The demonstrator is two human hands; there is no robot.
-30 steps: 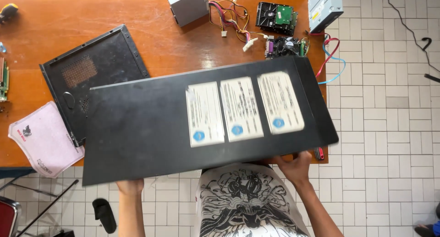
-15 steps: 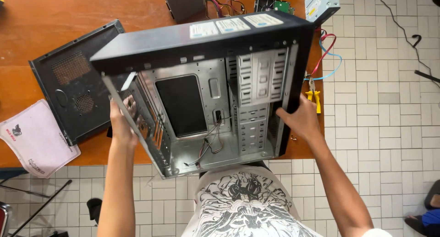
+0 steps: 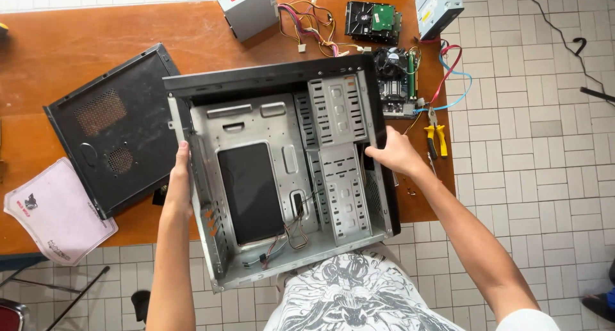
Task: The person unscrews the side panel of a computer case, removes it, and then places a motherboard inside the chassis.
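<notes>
Head view, only one available.

Person is holding an open computer case with both hands, open side facing up at the camera. Left hand is wrapping the case's left wall, grip closed on the edge. Right hand is clamping the right wall, fingers curled over the rim into the drive-bay side, grip closed too.

Key relation: the case is sitting directly between the two hands, its long axis running away from the person toward the far side of the tabletop, slightly skewed. Hands are roughly opposite each other across the short axis; neither is clearly nearer, both already on it. Near end of the case is overhanging the tabletop edge, above the person's patterned shirt. Can't tell whether the far end is resting on the wood or lifted.

Inside: bare metal tray, empty drive cages, loose thin wires trailing near the bottom end.

Surface: orange-brown wood, crowded. Black side panel is lying flat just left of the case, touching or nearly so. Pink mouse pad is sitting further left at the near edge. Far side: grey power supply with its cable bundle, a hard drive, an optical drive. Motherboard is sitting just beside the case's far right corner, with red and blue cables. Yellow-handled pliers are lying near the right hand.

Room: white tiled floor, open to the right; little free wood around the case.
</notes>
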